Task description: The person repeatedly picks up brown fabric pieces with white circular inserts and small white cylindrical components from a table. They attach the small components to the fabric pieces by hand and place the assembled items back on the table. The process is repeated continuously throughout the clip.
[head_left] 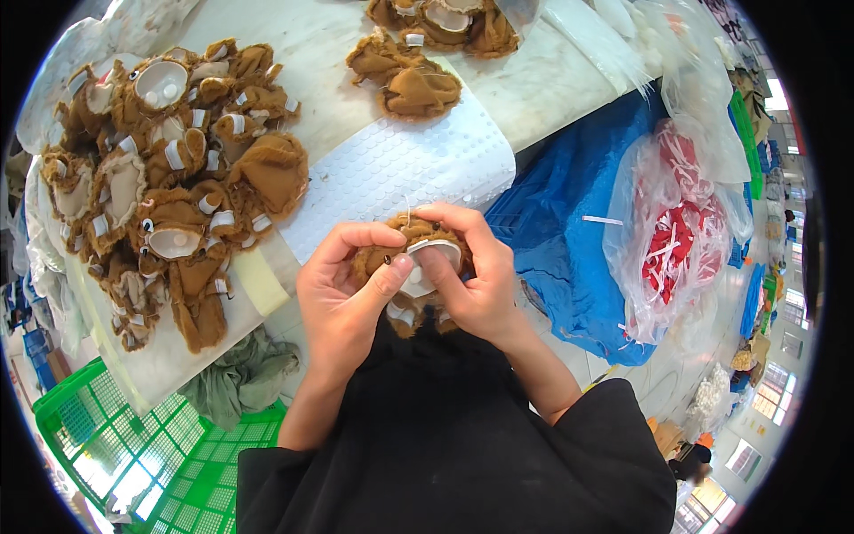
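Close in front of my body, both hands hold a small brown plush toy part (367,260) with furry edges. Set in it is a whitish oval piece (447,253), like the pale pieces on other parts nearby. My left hand (338,289) pinches the plush at its left side, thumb and forefinger beside a small dark bead-like piece (388,259). My right hand (487,280) curls round the right side, its thumb pressing on the whitish piece. Fingers hide much of the part. Below it, more brown plush (405,320) with a white tag shows against my black clothing.
A heap of brown plush parts (200,169) covers the table's left side; more plush parts (418,89) lie at the far edge of a white bubble-textured sheet (356,182). Green crates (213,458) stand lower left. Blue plastic sheeting (569,240) and a clear bag (680,236) of red material are right.
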A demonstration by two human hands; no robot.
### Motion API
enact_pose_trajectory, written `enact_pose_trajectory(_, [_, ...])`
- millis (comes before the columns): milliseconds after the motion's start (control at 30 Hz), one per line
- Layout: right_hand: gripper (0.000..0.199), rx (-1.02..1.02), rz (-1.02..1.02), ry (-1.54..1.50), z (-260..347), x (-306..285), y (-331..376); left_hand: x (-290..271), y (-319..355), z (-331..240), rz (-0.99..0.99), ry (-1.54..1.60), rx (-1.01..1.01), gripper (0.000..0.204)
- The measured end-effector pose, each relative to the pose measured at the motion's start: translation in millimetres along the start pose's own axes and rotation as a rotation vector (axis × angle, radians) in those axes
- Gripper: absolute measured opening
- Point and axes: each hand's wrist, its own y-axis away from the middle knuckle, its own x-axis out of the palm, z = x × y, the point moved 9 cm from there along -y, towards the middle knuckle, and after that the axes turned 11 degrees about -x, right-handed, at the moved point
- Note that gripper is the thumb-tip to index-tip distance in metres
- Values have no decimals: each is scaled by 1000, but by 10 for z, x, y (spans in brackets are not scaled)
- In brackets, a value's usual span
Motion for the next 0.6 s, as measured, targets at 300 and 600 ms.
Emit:
enact_pose_trajectory(300, [21,-227,44,717,-279,-425,-503,-204,-40,-73,-108,-188,1,25])
enact_pose_trajectory(600, [13,-140,243,850,-456,-250,-798,-278,-110,99,-129,-201,-62,30])
